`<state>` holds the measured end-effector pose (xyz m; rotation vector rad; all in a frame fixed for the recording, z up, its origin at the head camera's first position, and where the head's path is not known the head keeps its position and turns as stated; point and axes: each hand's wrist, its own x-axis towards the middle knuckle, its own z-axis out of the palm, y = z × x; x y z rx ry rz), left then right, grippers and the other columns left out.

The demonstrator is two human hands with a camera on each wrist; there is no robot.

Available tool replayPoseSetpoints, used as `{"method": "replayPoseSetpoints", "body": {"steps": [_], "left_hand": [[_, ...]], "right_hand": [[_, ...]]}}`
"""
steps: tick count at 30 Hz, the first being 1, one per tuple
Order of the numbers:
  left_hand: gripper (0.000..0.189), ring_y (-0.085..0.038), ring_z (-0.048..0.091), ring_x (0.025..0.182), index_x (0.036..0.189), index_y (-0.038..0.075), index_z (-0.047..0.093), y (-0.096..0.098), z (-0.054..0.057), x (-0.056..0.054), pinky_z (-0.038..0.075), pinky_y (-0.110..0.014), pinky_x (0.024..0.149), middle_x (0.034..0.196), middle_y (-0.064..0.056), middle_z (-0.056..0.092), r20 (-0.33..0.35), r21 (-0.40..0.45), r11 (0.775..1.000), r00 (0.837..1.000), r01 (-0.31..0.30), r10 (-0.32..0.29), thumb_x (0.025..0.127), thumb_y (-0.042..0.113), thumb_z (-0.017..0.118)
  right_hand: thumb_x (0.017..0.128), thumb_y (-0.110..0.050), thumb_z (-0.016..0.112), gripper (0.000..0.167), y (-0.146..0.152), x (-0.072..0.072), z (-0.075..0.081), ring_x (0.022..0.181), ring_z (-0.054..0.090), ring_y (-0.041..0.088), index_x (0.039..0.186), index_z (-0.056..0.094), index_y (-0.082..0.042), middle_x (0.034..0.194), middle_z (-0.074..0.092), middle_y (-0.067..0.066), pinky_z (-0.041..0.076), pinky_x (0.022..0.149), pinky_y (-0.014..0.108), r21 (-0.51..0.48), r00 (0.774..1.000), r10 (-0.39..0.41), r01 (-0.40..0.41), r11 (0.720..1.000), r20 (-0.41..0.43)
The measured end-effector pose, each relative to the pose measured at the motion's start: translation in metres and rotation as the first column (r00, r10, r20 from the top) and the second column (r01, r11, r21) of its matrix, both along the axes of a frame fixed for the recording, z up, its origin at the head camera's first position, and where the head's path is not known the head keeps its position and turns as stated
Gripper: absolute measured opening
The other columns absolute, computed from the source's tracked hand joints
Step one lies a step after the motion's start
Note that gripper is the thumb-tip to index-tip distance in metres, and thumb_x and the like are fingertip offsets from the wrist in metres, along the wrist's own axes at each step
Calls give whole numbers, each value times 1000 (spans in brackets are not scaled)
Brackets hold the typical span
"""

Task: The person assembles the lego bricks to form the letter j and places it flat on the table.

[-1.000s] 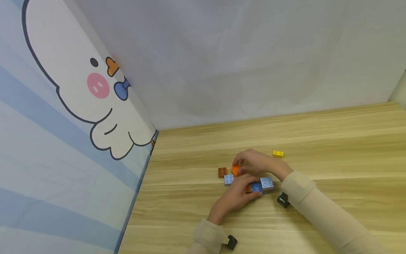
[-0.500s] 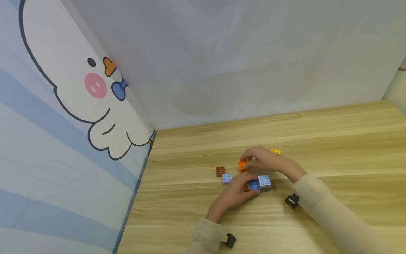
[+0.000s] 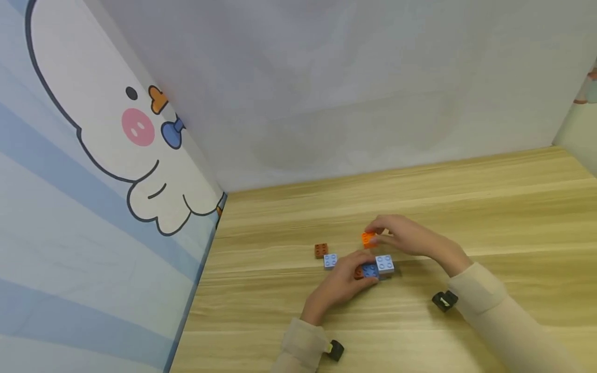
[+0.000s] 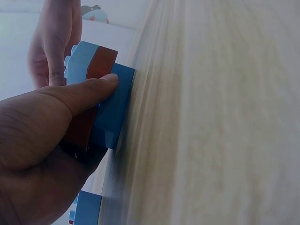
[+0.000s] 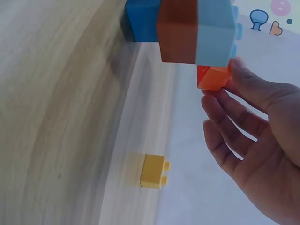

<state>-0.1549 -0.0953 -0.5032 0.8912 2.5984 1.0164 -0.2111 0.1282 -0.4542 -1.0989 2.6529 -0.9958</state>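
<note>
My left hand (image 3: 338, 282) grips a stack of toy building bricks on the table. In the left wrist view the stack has a blue brick (image 4: 115, 108) at the bottom, brown bricks (image 4: 103, 62) above it and a light blue brick (image 4: 82, 63) on top. The thumb presses its near side. Behind the stack, my right hand (image 3: 410, 238) pinches an orange brick (image 3: 367, 239) between thumb and fingers; the right wrist view shows the other fingers loosely bent. That orange brick (image 5: 213, 77) is partly covered there by the stack's light blue brick (image 5: 215, 33).
Left of the stack lie a loose brown brick (image 3: 321, 250) and a loose light blue brick (image 3: 330, 261). A yellow brick (image 5: 153, 171) rests on the table, hidden in the head view. Black wrist cameras (image 3: 445, 300) hang by both cuffs. A pale wall (image 3: 350, 103) stands behind the wooden table (image 3: 489, 207).
My right hand has drawn the orange brick rightward, away from the loose bricks, and now covers the yellow brick in the head view. My left hand keeps its grip on the stack.
</note>
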Motion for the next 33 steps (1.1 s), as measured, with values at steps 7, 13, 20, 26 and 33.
{"method": "replayPoseSetpoints", "body": {"steps": [7, 13, 20, 26, 33], "left_hand": [[40, -7, 61, 113, 135, 14, 63, 0, 0, -1, 49, -19, 97, 132, -2, 67, 12, 8, 1000, 1000, -11, 11, 99, 29, 68], [39, -5, 59, 104, 134, 13, 63, -1, -1, -2, 47, -15, 89, 128, -2, 68, 14, 5, 1000, 1000, -11, 11, 99, 29, 68], [40, -7, 60, 107, 136, 13, 63, -1, -1, -2, 48, -18, 93, 129, -2, 67, 17, 2, 1000, 1000, -21, 21, 99, 29, 68], [40, -7, 60, 108, 136, 13, 63, 0, 1, -2, 49, -19, 95, 129, -2, 67, 15, 2, 1000, 1000, -26, 26, 99, 29, 68], [39, -7, 60, 108, 135, 12, 63, 3, 1, -2, 48, -19, 96, 130, -3, 67, 31, -1, 1000, 999, -20, 20, 99, 28, 68]], "right_hand": [[101, -15, 64, 25, 12, 13, 7, 106, 68, 22, 124, 69, -7, 115, 72, 4, 56, 93, 48, -9, 1000, -23, 23, 1000, -2], [100, -18, 65, 25, 19, 24, 10, 105, 67, 18, 123, 71, -11, 117, 72, 0, 55, 89, 38, -15, 999, -18, 17, 1000, -51], [97, -19, 70, 25, 23, 33, 11, 100, 67, 17, 120, 73, -12, 112, 73, -4, 55, 86, 37, -27, 995, 4, -7, 1000, -104], [98, -22, 68, 25, 25, 39, 10, 100, 67, 18, 121, 73, -13, 111, 73, -4, 56, 88, 41, -10, 994, 12, -13, 1000, -106], [98, -22, 68, 27, 28, 45, 7, 98, 67, 16, 122, 74, -11, 109, 72, -3, 56, 83, 31, -38, 993, 38, -42, 998, -108]]}}
